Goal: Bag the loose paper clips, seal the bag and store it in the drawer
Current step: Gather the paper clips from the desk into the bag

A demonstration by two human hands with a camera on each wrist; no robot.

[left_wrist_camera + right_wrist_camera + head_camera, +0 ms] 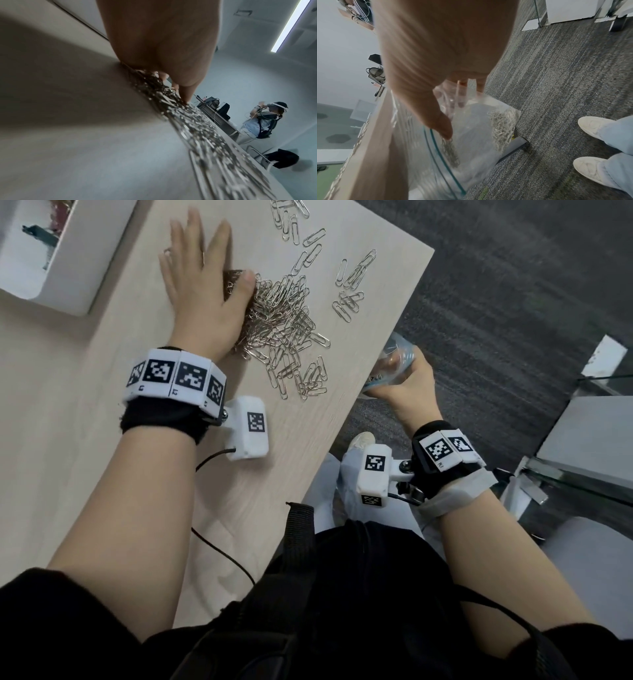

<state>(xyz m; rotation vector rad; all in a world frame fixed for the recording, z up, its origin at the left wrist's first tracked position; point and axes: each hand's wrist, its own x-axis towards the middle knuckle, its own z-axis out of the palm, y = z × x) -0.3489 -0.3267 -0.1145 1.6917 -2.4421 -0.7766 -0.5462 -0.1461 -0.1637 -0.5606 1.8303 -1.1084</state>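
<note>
A heap of silver paper clips (284, 313) lies on the pale wooden table (68, 440), with more scattered toward the far edge (349, 285). My left hand (202, 285) lies flat on the table with straight fingers, its palm edge and thumb against the heap's left side (154, 83). My right hand (407, 381) grips a clear zip bag (390, 364) just off the table's right edge. In the right wrist view the bag (476, 128) hangs with its mouth beside the table edge, and a clump of clips (503, 129) sits inside it.
An open white box (68, 258) stands at the table's far left. Grey carpet (513, 302) lies beyond the right edge, with my shoes (594, 127) below. A black cable (222, 553) trails over the near table. Another person (262, 121) stands across the room.
</note>
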